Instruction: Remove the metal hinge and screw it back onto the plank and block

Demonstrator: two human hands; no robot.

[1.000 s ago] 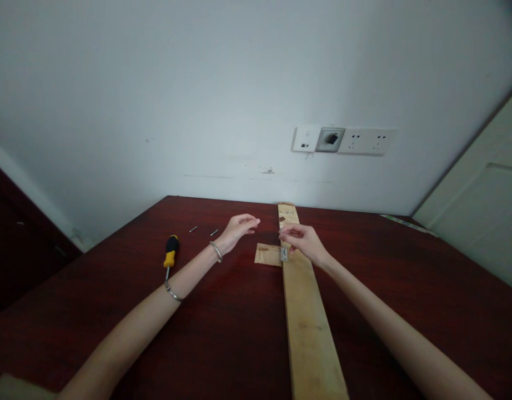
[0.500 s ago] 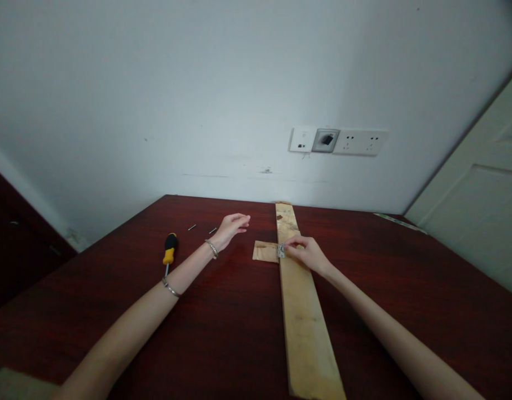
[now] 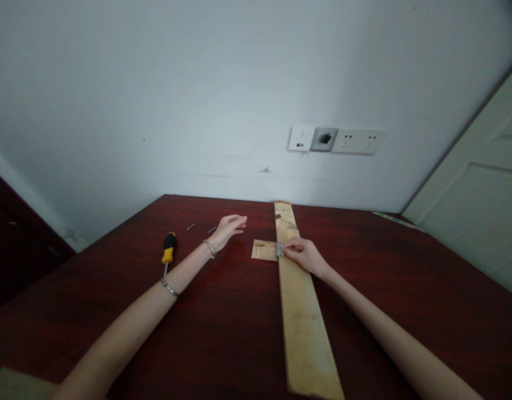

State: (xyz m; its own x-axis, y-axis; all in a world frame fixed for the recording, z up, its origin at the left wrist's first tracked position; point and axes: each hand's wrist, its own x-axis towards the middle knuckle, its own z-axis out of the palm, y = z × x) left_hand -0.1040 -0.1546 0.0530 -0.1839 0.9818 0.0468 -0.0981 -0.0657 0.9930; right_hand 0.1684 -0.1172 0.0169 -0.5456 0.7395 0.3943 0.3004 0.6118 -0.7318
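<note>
My right hand (image 3: 305, 256) rests over the long wooden plank (image 3: 301, 316). Its thumb and forefinger pinch a small silver metal plate (image 3: 280, 249), which looks like a hinge, at the plank's left edge. A short wooden piece (image 3: 264, 250) lies against that edge, under or beside the plate; the exact overlap is hard to see. To the left, above the table, my left hand (image 3: 229, 230) is open, its fingers loosely bent and nothing visible in them. Two screws (image 3: 191, 226) (image 3: 211, 230) lie beyond my left wrist.
A screwdriver (image 3: 168, 248) with a black and yellow handle lies left of my left forearm, which covers its tip. The dark red table (image 3: 222, 328) meets a white wall (image 3: 222, 100) with sockets (image 3: 358, 141). A pale door (image 3: 481, 178) stands at the right.
The view has shifted very slightly. Both hands keep nearly the same places, the right still on the metal plate.
</note>
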